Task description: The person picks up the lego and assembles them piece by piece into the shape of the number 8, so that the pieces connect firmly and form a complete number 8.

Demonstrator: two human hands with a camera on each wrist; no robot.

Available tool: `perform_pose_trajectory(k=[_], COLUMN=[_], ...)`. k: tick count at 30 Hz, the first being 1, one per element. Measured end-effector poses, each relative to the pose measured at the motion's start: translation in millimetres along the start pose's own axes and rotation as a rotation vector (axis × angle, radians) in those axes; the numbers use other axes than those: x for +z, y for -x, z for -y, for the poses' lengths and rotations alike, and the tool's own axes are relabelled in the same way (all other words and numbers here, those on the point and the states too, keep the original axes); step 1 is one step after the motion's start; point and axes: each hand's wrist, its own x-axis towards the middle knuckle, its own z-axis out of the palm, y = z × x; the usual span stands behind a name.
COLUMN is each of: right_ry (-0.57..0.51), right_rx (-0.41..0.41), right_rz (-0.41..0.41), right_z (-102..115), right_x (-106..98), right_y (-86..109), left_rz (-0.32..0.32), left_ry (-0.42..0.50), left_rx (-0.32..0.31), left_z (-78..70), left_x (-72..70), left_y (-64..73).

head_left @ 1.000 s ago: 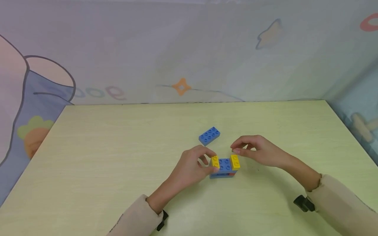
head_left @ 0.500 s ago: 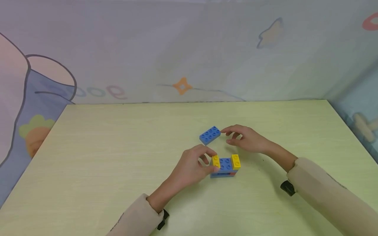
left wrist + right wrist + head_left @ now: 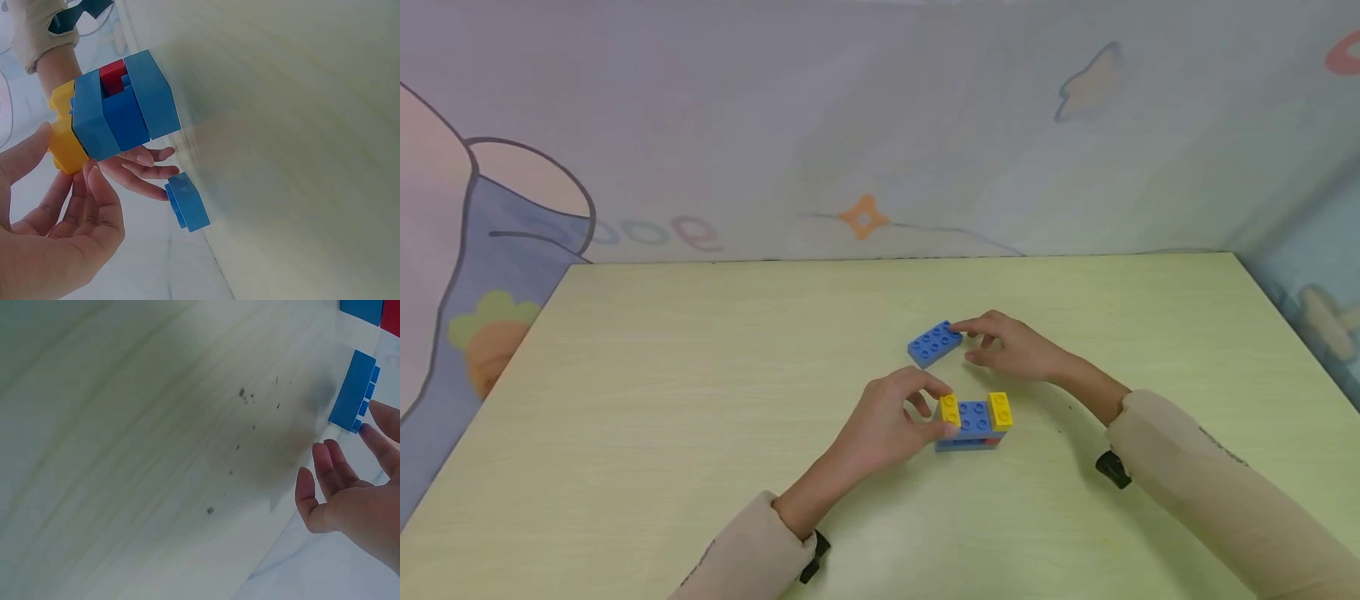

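A small stack of building bricks stands on the table, with a blue brick (image 3: 974,419) on top and a yellow brick at each end. My left hand (image 3: 889,425) pinches the left yellow brick (image 3: 67,145) between thumb and fingers. The right yellow brick (image 3: 1000,410) is untouched. Lower in the stack, the left wrist view shows a red brick (image 3: 112,75) and more blue ones. Behind the stack lies a loose blue brick (image 3: 934,343), studs up. My right hand (image 3: 1011,348) is at its right end, an index fingertip on or close to the studs, the other fingers loosely bent.
The pale wooden table (image 3: 700,375) extends to both sides of the hands. A printed cloth backdrop (image 3: 775,125) rises behind its far edge. Several small dark specks (image 3: 242,392) lie on the tabletop near the right hand.
My right hand has moved from beside the stack, away and leftward, to the right end of the loose blue brick. The left hand keeps its pinch on the left yellow brick.
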Motion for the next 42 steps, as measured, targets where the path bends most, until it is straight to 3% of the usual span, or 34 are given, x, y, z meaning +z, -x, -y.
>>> perform_pose_trajectory(k=[13, 25, 33, 42], right_ry=[-0.005, 0.002, 0.054, 0.028], right_rx=[0.029, 0.111, 0.094, 0.037], right_rz=[-0.094, -0.122, -0.131, -0.132], right_z=[-3, -4, -4, 11], right_x=[-6, 2, 0, -25], right_y=[20.5, 15.8, 22.4, 42.5], left_rz=[0.003, 0.006, 0.006, 0.002], left_ry=[0.007, 0.012, 0.012, 0.016], left_rx=[-0.013, -0.037, -0.034, -0.043], left_z=[-0.3, -1.6, -1.0, -1.7], left_x=[-0.3, 0.0, 0.5, 0.5], left_y=[-0.3, 0.3, -0.6, -0.4])
